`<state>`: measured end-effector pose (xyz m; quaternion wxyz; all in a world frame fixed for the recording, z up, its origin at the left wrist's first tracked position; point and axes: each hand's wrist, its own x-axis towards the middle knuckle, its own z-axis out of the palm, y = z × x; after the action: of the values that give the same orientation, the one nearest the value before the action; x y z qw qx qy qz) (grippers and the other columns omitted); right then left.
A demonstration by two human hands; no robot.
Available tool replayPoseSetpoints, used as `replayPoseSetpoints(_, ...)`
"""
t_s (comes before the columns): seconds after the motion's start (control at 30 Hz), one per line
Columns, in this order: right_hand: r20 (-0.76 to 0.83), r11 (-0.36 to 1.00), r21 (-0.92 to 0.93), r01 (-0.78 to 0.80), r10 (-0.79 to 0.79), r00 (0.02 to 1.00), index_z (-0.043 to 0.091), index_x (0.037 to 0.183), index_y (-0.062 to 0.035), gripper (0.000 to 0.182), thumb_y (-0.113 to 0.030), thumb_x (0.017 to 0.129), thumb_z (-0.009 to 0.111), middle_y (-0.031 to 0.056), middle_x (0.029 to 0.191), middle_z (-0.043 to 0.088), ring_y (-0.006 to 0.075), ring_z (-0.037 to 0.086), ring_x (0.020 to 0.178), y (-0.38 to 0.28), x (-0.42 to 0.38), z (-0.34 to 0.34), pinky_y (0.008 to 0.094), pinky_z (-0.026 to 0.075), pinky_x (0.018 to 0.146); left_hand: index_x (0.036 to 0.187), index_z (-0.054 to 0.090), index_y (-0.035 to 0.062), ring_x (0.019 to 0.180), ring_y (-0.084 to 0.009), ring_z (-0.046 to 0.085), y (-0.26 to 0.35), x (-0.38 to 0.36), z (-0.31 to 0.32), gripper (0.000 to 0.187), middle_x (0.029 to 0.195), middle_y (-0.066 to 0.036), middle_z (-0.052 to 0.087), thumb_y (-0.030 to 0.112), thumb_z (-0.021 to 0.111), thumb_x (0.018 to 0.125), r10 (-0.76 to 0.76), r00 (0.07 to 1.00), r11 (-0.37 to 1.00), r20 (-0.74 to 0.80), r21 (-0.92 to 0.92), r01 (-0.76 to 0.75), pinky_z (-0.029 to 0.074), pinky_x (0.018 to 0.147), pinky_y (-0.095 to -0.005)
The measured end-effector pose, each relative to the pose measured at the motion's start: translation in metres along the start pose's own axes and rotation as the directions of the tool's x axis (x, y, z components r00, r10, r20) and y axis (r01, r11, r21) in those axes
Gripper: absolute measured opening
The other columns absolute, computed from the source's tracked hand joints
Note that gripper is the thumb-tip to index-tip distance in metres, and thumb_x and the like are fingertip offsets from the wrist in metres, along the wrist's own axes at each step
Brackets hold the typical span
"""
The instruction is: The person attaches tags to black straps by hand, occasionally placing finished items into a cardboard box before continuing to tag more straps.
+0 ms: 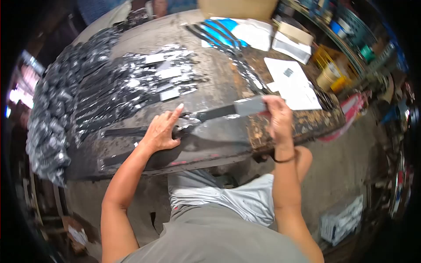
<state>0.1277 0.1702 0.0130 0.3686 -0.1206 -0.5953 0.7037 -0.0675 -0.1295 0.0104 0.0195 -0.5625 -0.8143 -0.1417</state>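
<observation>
My right hand (278, 116) pinches the grey end of a long black strip in a clear plastic sleeve (219, 112), lifted slightly off the table. The strip runs left toward my left hand (162, 131), which lies on the table with its fingers spread, beside the strip's crumpled clear plastic. Whether those fingers press on the plastic is hard to see. Left of that hand lies another dark sleeved strip (125, 132). Beyond it, a spread of black strips in shiny clear plastic (131, 83) carries several white labels.
A heap of bunched black plastic packets (52, 109) lines the table's left side. At the far right lie more black strips (215, 37), white papers (291, 83) and a small open box (294, 39). A cardboard box (237, 8) stands at the back. Right of the table is a yellow crate (329, 57).
</observation>
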Motion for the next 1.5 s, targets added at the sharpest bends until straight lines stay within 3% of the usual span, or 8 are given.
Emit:
replayPoseSetpoints(0.4, 0.038, 0.964, -0.004, 0.267, -0.267, 0.963, 0.062, 0.099, -0.0016, 0.016, -0.014, 0.096, 0.053, 0.0056, 0.103, 0.061, 0.015, 0.058, 0.096, -0.075, 0.02, -0.07, 0.0336, 0.047, 0.09, 0.142, 0.034, 0.0173, 0.081, -0.0285, 0.053, -0.04, -0.095, -0.052, 0.091, 0.088, -0.008, 0.05, 0.012, 0.075, 0.061, -0.125, 0.992, 0.99, 0.022, 0.068, 0.123, 0.042, 0.073, -0.039)
replayPoseSetpoints(0.77, 0.028, 0.964, 0.224, 0.141, -0.152, 0.988, 0.063, 0.097, -0.0053, 0.011, -0.015, 0.092, 0.06, 0.0054, 0.097, 0.066, 0.0154, 0.064, 0.082, -0.072, 0.107, 0.076, 0.0362, 0.059, 0.069, 0.111, 0.053, 0.0128, 0.085, -0.0283, 0.057, -0.144, -0.106, -0.225, 0.059, 0.092, -0.007, 0.052, -0.008, 0.068, 0.057, -0.111, 0.958, 0.791, -0.265, 0.559, 0.246, 0.048, 0.076, -0.0395)
replayPoseSetpoints(0.93, 0.214, 0.942, 0.335, 0.013, -0.09, 0.973, 0.061, 0.094, -0.0084, 0.007, -0.013, 0.089, 0.063, 0.0031, 0.084, 0.061, 0.0163, 0.063, 0.074, -0.005, 0.178, 0.163, 0.0385, 0.056, 0.07, 0.136, 0.04, 0.0205, 0.124, -0.0305, 0.041, -0.222, -0.094, -0.25, 0.091, 0.129, -0.01, 0.044, 0.004, 0.077, 0.055, -0.368, 0.871, 0.569, -0.326, 0.662, 0.488, 0.037, 0.098, -0.0494)
replayPoseSetpoints(1.0, 0.193, 0.958, 0.27, -0.096, 0.044, 0.98, 0.057, 0.095, -0.0094, 0.012, -0.014, 0.087, 0.065, 0.003, 0.082, 0.058, 0.0164, 0.06, 0.073, 0.054, 0.2, 0.177, 0.0363, 0.052, 0.064, 0.148, 0.023, 0.0242, 0.138, -0.0329, 0.024, -0.214, -0.083, -0.224, 0.108, 0.149, -0.009, 0.026, 0.019, 0.081, 0.057, -0.628, 0.726, 0.466, -0.282, 0.61, 0.641, 0.026, 0.107, -0.0572)
replayPoseSetpoints(1.03, 0.119, 0.972, -0.122, -0.202, 0.217, 0.969, 0.056, 0.094, -0.0079, 0.015, -0.012, 0.085, 0.066, 0.0046, 0.082, 0.056, 0.0149, 0.059, 0.073, 0.047, 0.186, 0.185, 0.0335, 0.05, 0.061, 0.151, 0.016, 0.0252, 0.143, -0.0339, 0.016, -0.221, -0.079, -0.205, 0.115, 0.156, -0.008, 0.016, 0.027, 0.083, 0.058, -0.717, 0.656, 0.443, -0.236, 0.572, 0.69, 0.02, 0.109, -0.0609)
replayPoseSetpoints(1.13, -0.14, 0.814, -0.565, -0.131, 0.062, 0.988, 0.046, 0.127, -0.007, 0.067, -0.03, 0.073, 0.076, 0.0241, 0.129, 0.042, 0.0355, 0.041, 0.123, 0.1, 0.163, 0.171, 0.0448, 0.036, 0.102, 0.15, 0.018, 0.0193, 0.142, -0.0355, 0.017, -0.226, -0.085, -0.113, 0.104, 0.155, -0.012, 0.018, 0.032, 0.079, 0.067, -0.43, 0.855, 0.734, -0.29, 0.439, 0.518, 0.02, 0.109, -0.0594)
replayPoseSetpoints(1.33, -0.071, 0.459, -0.886, 0.063, -0.269, 0.96, 0.067, 0.093, -0.009, 0.018, -0.019, 0.079, 0.066, 0.0181, 0.103, 0.058, 0.0349, 0.055, 0.102, 0.112, 0.161, 0.059, 0.0442, 0.044, 0.091, 0.143, 0.036, 0.0094, 0.139, -0.0365, 0.023, -0.156, -0.122, 0.006, 0.068, 0.148, -0.018, 0.029, 0.032, 0.064, 0.085, -0.344, 0.904, 0.909, -0.255, 0.151, 0.388, 0.021, 0.112, -0.0493)
replayPoseSetpoints(1.5, -0.262, 0.155, -0.956, -0.251, -0.051, 0.964, 0.069, 0.1, -0.0105, 0.025, -0.027, 0.081, 0.064, 0.0163, 0.108, 0.062, 0.0357, 0.055, 0.108, 0.081, 0.193, 0.014, 0.0441, 0.045, 0.092, 0.139, 0.039, 0.0067, 0.136, -0.0368, 0.028, -0.143, -0.113, -0.001, 0.057, 0.144, -0.019, 0.035, 0.027, 0.058, 0.09, -0.511, 0.787, 0.823, -0.346, 0.068, 0.564, 0.024, 0.111, -0.0463)
